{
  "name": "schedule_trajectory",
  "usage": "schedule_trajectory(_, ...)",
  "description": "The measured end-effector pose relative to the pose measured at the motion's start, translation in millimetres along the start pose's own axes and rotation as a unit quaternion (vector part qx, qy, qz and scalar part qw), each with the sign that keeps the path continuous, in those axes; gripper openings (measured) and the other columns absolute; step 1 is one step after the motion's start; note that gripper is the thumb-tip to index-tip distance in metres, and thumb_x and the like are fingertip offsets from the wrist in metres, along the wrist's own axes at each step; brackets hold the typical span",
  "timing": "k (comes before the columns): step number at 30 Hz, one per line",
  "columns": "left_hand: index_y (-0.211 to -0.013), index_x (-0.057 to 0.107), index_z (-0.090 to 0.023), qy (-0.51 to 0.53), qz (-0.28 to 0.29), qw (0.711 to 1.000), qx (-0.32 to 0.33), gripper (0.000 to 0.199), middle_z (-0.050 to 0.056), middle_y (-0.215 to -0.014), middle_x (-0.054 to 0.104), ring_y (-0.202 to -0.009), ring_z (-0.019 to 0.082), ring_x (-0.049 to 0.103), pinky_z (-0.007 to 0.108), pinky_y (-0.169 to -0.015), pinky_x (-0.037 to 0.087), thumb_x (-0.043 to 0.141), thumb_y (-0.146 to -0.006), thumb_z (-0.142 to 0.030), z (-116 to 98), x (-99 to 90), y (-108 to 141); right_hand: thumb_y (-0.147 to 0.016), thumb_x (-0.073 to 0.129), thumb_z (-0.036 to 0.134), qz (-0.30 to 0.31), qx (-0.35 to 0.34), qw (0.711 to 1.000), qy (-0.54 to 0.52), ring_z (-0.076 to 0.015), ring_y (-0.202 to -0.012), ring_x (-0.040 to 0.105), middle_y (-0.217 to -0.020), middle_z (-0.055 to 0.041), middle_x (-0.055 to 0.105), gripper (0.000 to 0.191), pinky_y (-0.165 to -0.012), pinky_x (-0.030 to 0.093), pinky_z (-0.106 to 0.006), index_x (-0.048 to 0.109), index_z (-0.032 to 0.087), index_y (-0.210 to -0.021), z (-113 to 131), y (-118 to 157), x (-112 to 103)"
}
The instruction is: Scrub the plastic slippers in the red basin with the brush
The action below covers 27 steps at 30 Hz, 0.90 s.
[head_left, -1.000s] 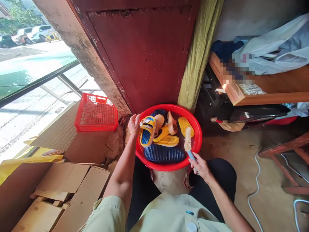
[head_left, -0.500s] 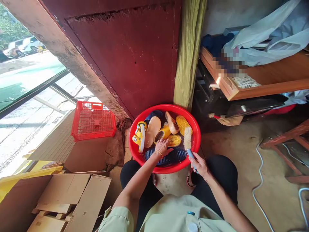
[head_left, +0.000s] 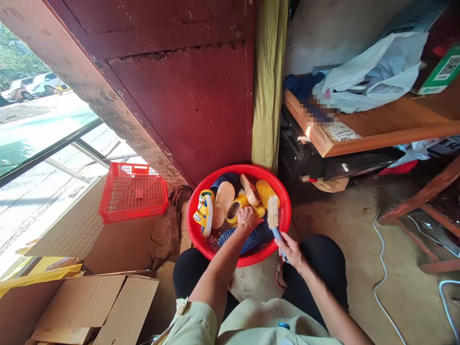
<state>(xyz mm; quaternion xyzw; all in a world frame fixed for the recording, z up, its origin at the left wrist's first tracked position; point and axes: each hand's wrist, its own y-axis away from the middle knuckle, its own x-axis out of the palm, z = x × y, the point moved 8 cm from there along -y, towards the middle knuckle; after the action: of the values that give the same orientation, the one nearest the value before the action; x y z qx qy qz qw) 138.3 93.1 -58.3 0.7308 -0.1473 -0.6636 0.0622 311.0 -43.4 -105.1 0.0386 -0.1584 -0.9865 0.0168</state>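
A red basin (head_left: 191,225) of water holds several slippers and clogs between my knees. My left hand (head_left: 250,218) is over its middle, thumb apart and fingers resting on a yellow clog sole (head_left: 259,211), which it partly covers. Just under that wrist lies a ribbed navy slipper (head_left: 247,239). My right hand (head_left: 293,251) is closed around the blue-grey handle of a scrub brush (head_left: 273,213), its pale bristles pointing up and away over the basin's right side. Around them are a beige slipper (head_left: 224,196), a yellow cartoon slipper (head_left: 204,215) and a yellow patterned sole (head_left: 265,191).
A red plastic crate (head_left: 132,194) stands on cardboard at the left, with an open cardboard box (head_left: 125,306) nearer me. Behind the basin is a dark red door (head_left: 187,105). A wooden drawer (head_left: 391,141) with a plastic bag and a white cable (head_left: 383,268) are at right.
My left hand has shifted slightly right and deeper among the shoes. The navy slipper has tilted, its right end higher. My right hand still holds the brush. The view has moved a little.
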Motion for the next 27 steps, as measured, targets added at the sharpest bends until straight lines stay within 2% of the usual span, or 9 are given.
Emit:
schedule_trajectory(4,-0.135,0.057,-0.011,0.018,0.01,0.999,-0.029,0.068,0.026,-0.136,0.055,-0.128,0.039,0.052,0.048,-0.101,0.044,0.049,-0.092,-0.063,-7.4,-0.8,-5.0,-0.078,0.059,0.067,0.002,-0.007,1.0,0.002,-0.0103,-0.035,0.044,-0.05,0.0084,0.053,0.073,-0.036,0.038,-0.022,0.059,0.019,-0.133,6.8,3.2,1.5)
schedule_trajectory(8,-0.128,0.062,-0.015,0.03,0.001,1.0,-0.004,0.052,0.023,-0.125,0.064,-0.12,0.035,0.061,0.044,-0.094,0.049,0.041,-0.099,-0.052,-13.4,-2.3,-5.6,-0.077,0.058,0.069,0.004,-0.002,1.0,0.011,-0.0116,-0.036,0.046,-0.052,0.0077,0.054,0.074,-0.037,0.04,-0.024,0.059,0.021,-0.133,9.2,5.7,1.7)
schedule_trajectory(12,-0.125,0.064,-0.022,0.038,-0.012,0.999,0.021,0.045,0.016,-0.12,0.069,-0.111,0.028,0.067,0.04,-0.09,0.05,0.03,-0.104,-0.043,3.8,-14.9,-4.2,-0.076,0.057,0.07,0.001,0.009,1.0,0.026,-0.0117,-0.037,0.047,-0.053,0.0074,0.055,0.074,-0.038,0.04,-0.024,0.059,0.021,-0.131,8.8,6.2,1.3)
schedule_trajectory(16,-0.123,0.066,-0.025,0.039,-0.014,0.998,0.042,0.046,0.013,-0.118,0.071,-0.113,0.028,0.066,0.039,-0.093,0.048,0.036,-0.101,-0.051,25.4,-26.6,0.0,-0.079,0.057,0.07,0.002,-0.005,1.0,0.027,-0.0107,-0.037,0.047,-0.054,0.0078,0.055,0.071,-0.039,0.04,-0.023,0.059,0.02,-0.13,12.8,6.6,2.0)
schedule_trajectory(18,-0.122,0.067,-0.023,0.037,-0.008,0.998,0.044,0.049,0.015,-0.117,0.071,-0.115,0.031,0.065,0.041,-0.099,0.046,0.045,-0.096,-0.059,27.4,-24.6,2.2,-0.081,0.056,0.069,0.002,-0.01,1.0,0.026,-0.0102,-0.037,0.047,-0.054,0.0079,0.055,0.069,-0.039,0.04,-0.022,0.058,0.02,-0.129,14.0,6.9,2.8)
schedule_trajectory(21,-0.126,0.065,-0.018,0.031,-0.009,0.999,0.032,0.062,0.019,-0.122,0.069,-0.12,0.035,0.061,0.051,-0.109,0.037,0.053,-0.089,-0.067,17.8,-14.8,2.5,-0.08,0.057,0.07,-0.002,-0.002,1.0,0.031,-0.0098,-0.036,0.046,-0.054,0.0083,0.055,0.07,-0.038,0.04,-0.022,0.059,0.02,-0.128,12.6,7.4,3.7)
schedule_trajectory(24,-0.131,0.061,-0.014,0.015,-0.015,1.0,0.009,0.075,0.022,-0.13,0.064,-0.129,0.039,0.054,0.057,-0.114,0.028,0.053,-0.084,-0.072,3.4,-3.7,-1.9,-0.079,0.056,0.07,0.001,-0.002,0.999,0.038,-0.01,-0.037,0.047,-0.054,0.0085,0.055,0.072,-0.038,0.04,-0.022,0.057,0.021,-0.132,12.3,8.7,5.7)
schedule_trajectory(27,-0.133,0.06,-0.013,0.012,-0.011,1.0,-0.005,0.077,0.023,-0.134,0.062,-0.136,0.039,0.048,0.055,-0.116,0.025,0.047,-0.086,-0.073,-4.6,3.7,-9.0,-0.079,0.055,0.07,0.003,0.001,0.999,0.044,-0.0107,-0.037,0.048,-0.054,0.0085,0.055,0.073,-0.038,0.04,-0.022,0.055,0.021,-0.134,11.8,10.3,7.0)
